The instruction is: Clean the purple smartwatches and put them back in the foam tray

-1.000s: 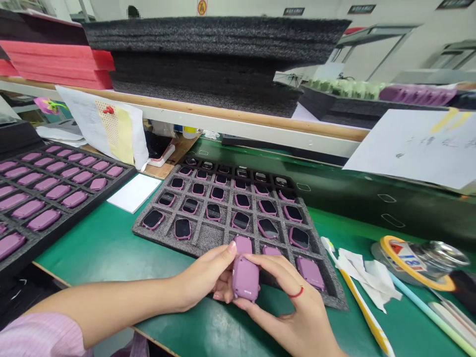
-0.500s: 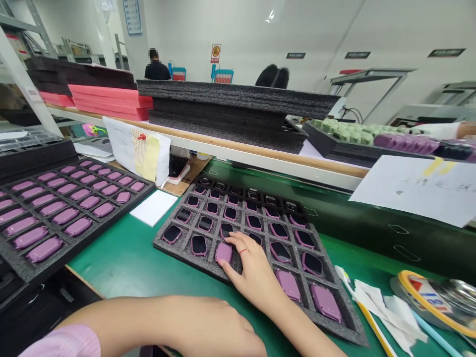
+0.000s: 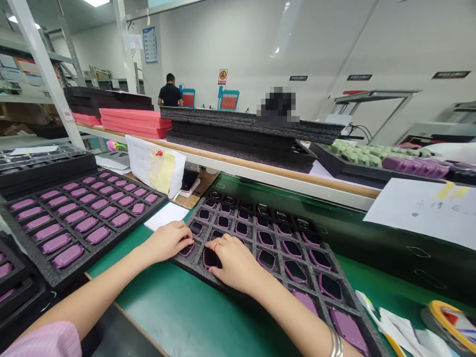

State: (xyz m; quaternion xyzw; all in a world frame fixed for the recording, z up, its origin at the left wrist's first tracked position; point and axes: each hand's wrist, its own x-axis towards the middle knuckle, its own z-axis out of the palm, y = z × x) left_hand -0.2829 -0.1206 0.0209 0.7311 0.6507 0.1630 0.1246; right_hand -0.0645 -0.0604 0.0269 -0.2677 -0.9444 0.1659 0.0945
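Left hand [image 3: 169, 241] has moved up to the grey foam compartment tray [image 3: 366, 317], fingertips at the dark-screened, purple-framed watch [image 3: 187, 251] at its 9 o'clock corner; grip cannot be told. Right hand [image 3: 238, 260] has shifted left; its thumb and fingers are apart, spanning the neighbouring screen-up watch [image 3: 210, 259], clamping unconfirmed. Both hands partly hide nearby compartments. Purple back-up cases [image 3: 348, 331] lie towards 4 o'clock; white card [image 3: 163, 216] sits just beside, towards 10.
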